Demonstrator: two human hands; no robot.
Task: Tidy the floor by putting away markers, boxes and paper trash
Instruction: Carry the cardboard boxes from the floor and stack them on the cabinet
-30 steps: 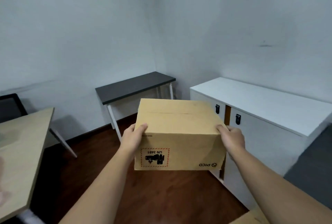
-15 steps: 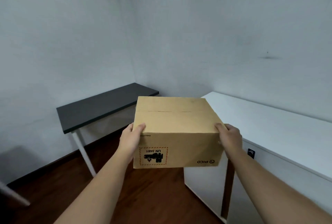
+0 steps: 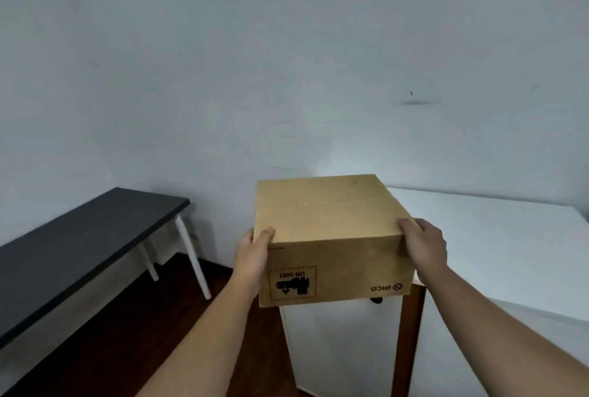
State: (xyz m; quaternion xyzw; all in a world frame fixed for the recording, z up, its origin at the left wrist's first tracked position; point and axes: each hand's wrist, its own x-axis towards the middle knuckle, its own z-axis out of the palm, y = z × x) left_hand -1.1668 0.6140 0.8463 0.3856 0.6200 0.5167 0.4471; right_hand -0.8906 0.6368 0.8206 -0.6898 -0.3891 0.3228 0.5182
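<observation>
A closed brown cardboard box (image 3: 331, 237) with an upside-down PICO mark and a red-framed UN 3481 label is held up in front of me. My left hand (image 3: 255, 253) grips its left side, thumb over the top edge. My right hand (image 3: 424, 245) grips its right side the same way. The box hangs over the left end of the white cabinet (image 3: 497, 253); whether its bottom touches the cabinet top I cannot tell.
A dark-topped table (image 3: 79, 253) with white legs stands at the left against the wall. The white cabinet's door (image 3: 341, 349) hangs below the box, a brown gap beside it. Dark wooden floor (image 3: 134, 339) lies between table and cabinet. Pale walls meet ahead.
I have come closer to the white cabinet and turned right. The box, still in both hands, has moved from beside the cabinet to above its left end.
</observation>
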